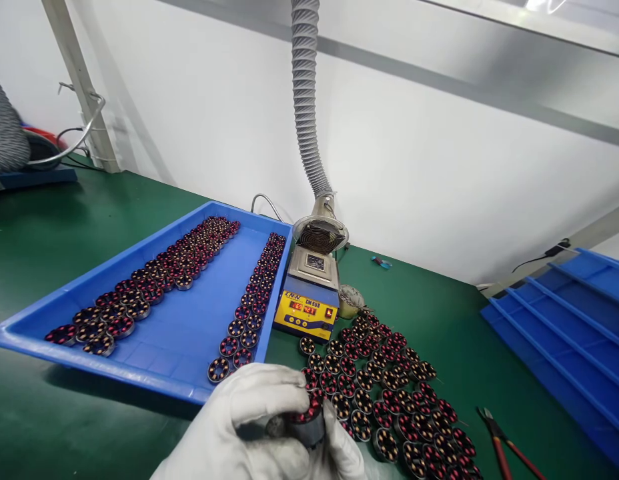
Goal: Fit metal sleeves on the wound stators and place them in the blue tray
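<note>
Looks like checking one ring (308, 428) beside the pile (391, 380), gripped by fingers of left hand (239, 430) and right hand (343, 448). Next, likely needs a soft, steady hold while turning.

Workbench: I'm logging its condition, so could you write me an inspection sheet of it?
Surface: green worktop, visible parts look intact.
Job's things: round parts with red or copper-coloured segments in two bands in the blue tray; more lie loose beside the yellow-fronted unit, its display lit.
Clutter: red-handled pliers at right; small blue item near the wall.
Hands: both gloved; left hand grips one round part, right hand at its other side, partly hidden.
Cables: dark cable with connector at far right; its ends cannot be traced.
Surroundings: white wall, grey hose above the unit, blue racks or trays at right.
</note>
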The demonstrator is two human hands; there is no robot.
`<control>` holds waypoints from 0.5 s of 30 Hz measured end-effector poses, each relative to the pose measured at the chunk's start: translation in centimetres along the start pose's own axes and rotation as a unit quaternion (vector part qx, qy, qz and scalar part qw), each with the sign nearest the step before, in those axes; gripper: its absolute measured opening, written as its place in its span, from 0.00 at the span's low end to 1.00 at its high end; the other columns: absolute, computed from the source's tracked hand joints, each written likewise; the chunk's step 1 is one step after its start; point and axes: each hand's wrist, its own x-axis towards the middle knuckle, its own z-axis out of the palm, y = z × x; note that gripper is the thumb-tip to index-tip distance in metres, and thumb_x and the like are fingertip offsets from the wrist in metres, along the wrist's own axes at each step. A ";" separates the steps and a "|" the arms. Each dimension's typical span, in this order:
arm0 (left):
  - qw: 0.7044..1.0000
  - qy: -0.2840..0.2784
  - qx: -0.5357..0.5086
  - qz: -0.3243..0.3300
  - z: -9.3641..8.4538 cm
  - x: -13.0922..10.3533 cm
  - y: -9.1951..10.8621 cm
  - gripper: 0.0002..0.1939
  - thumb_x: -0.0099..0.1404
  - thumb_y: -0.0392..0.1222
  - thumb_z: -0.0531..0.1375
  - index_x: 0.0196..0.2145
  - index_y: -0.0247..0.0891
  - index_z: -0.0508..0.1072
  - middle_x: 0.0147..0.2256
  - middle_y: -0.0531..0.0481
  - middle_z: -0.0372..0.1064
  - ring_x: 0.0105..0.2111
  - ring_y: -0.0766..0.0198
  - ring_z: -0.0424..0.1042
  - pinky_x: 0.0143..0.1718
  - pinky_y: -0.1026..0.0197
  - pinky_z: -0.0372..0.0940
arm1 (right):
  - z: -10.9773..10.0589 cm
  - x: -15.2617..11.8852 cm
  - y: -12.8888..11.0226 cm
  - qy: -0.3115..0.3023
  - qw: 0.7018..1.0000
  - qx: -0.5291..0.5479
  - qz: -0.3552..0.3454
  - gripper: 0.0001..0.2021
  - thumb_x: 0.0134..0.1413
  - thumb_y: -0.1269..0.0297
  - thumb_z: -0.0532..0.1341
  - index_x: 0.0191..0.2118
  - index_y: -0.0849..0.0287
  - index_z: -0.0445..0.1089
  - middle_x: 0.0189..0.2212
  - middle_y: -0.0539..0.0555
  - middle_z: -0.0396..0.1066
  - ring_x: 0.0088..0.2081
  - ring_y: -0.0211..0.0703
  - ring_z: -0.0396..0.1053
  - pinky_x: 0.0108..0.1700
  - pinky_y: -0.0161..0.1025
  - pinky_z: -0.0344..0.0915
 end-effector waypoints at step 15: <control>0.967 0.012 -0.123 -0.221 0.1 0.3 0.3 0.12 0.48 0.31 0.60 0.26 0.48 0.78 0.33 0.53 0.74 0.38 0.62 0.73 0.40 0.68 0.67 | 0.0 -0.6 0.2 -0.014 1.000 0.005 -0.003 0.21 0.40 0.51 0.68 0.41 0.56 0.73 0.36 0.57 0.74 0.37 0.47 0.72 0.43 0.50 0.69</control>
